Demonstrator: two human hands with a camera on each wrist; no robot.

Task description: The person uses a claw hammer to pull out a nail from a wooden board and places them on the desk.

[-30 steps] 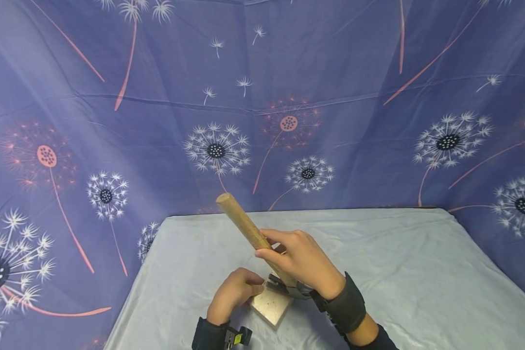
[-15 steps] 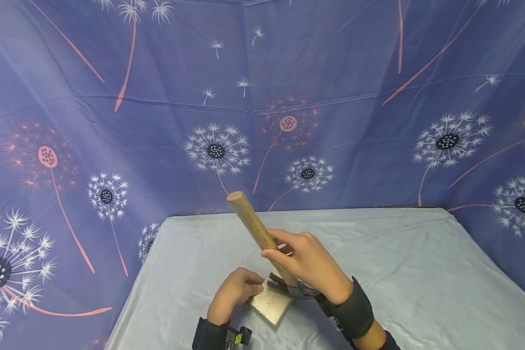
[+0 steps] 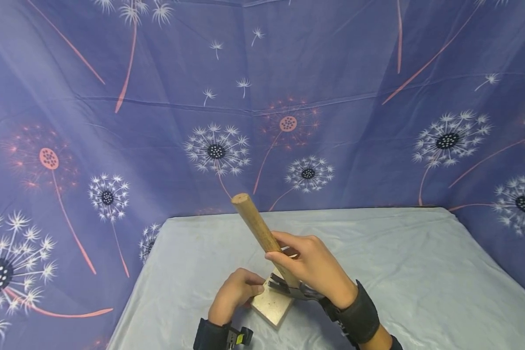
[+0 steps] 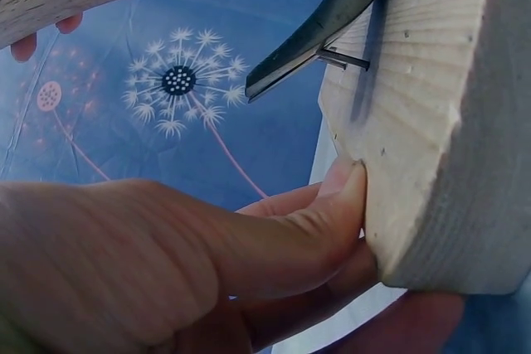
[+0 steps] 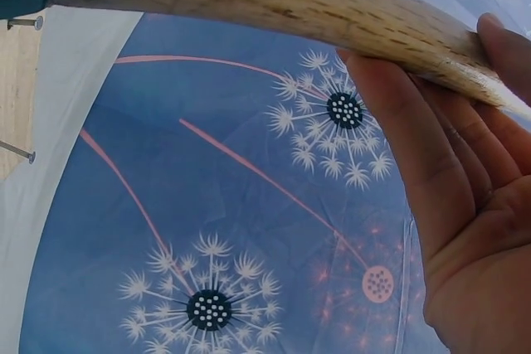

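Observation:
My right hand [image 3: 319, 265] grips the wooden handle of a claw hammer [image 3: 258, 226], which slants up and to the left over a light wooden block [image 3: 272, 306]. The hammer's forked claw sits at a nail [image 4: 347, 60] standing out of the block, seen in the left wrist view. Whether the nail lies fully in the claw's slot I cannot tell. My left hand [image 3: 236, 294] pinches the block's left edge, thumb on the upper face and fingers at the side. In the right wrist view, two nails, one upper [image 5: 26, 22] and one lower [image 5: 18, 152], stick out of the wood.
The block lies on a table under a pale, shiny cloth [image 3: 402, 272]. Behind and on both sides hangs a blue-purple curtain [image 3: 354, 97] printed with dandelions. Both wrists wear black straps [image 3: 360, 313].
The hammer's handle end has swung to the right, and my right hand has shifted right with it. The claw stays over the block. My left hand and the block hardly move.

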